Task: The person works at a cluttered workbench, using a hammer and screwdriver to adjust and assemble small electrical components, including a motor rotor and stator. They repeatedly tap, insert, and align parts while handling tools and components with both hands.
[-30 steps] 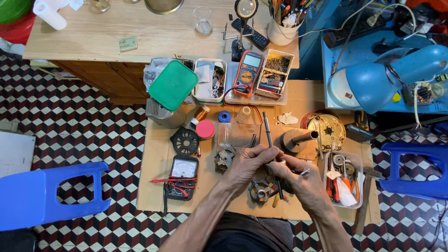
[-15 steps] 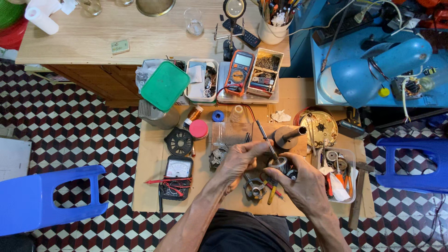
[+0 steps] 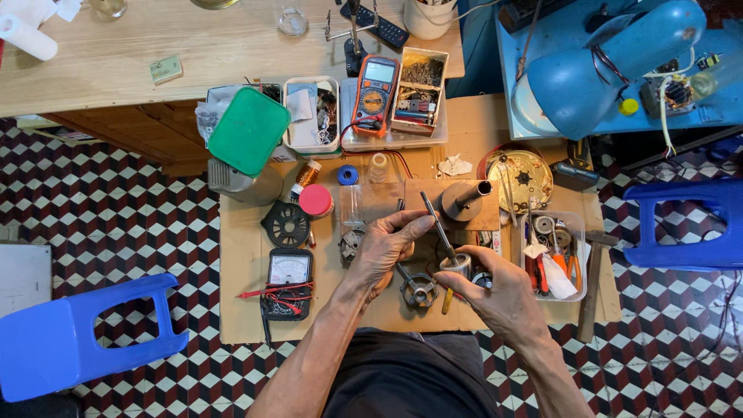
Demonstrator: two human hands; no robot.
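My left hand (image 3: 385, 251) pinches a thin dark rod-like tool (image 3: 435, 220) near its upper end, the tool slanting down to the right. Its lower tip meets a small round metal part (image 3: 458, 265) that my right hand (image 3: 503, 298) grips from the right side. Both hands hover over a brown cardboard sheet (image 3: 248, 310) on the floor. Just below the hands lies a grey metal motor piece (image 3: 419, 292), and a yellow-handled tool (image 3: 446, 299) pokes out under my right hand.
An analog meter with red leads (image 3: 287, 280), a black fan grille (image 3: 285, 224), a red lid (image 3: 315, 200) and a green-lidded box (image 3: 248, 131) lie left. A clear tub of pliers (image 3: 553, 255), a hammer (image 3: 592, 288) and a metal cylinder (image 3: 463, 199) are right. Blue stools (image 3: 70, 333) flank the sheet.
The view has shifted slightly. Both hands rose a little and my left hand now pinches the rod higher while the right holds the round part under its tip.
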